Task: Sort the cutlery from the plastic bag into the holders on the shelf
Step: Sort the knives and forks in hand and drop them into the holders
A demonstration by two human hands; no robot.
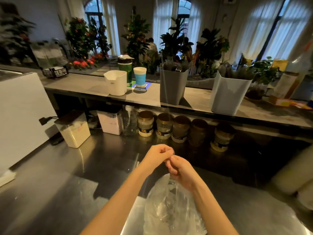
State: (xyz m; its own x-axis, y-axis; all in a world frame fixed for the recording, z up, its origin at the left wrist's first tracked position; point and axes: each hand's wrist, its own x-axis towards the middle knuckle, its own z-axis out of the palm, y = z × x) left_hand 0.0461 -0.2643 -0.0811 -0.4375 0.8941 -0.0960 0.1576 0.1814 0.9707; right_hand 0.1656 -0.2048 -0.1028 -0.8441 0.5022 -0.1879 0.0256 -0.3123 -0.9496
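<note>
At the frame's lower centre, left hand [158,154] and right hand [180,168] each keep a pinching grip on the clear plastic bag's [169,211] twisted neck above the steel counter [67,192], the grey holders [172,87] on the shelf [144,97] beyond.

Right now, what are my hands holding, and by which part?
Both hold the clear plastic bag by its gathered top. The right hand grips the twisted neck, and the left hand pinches the tip just above it.
</note>
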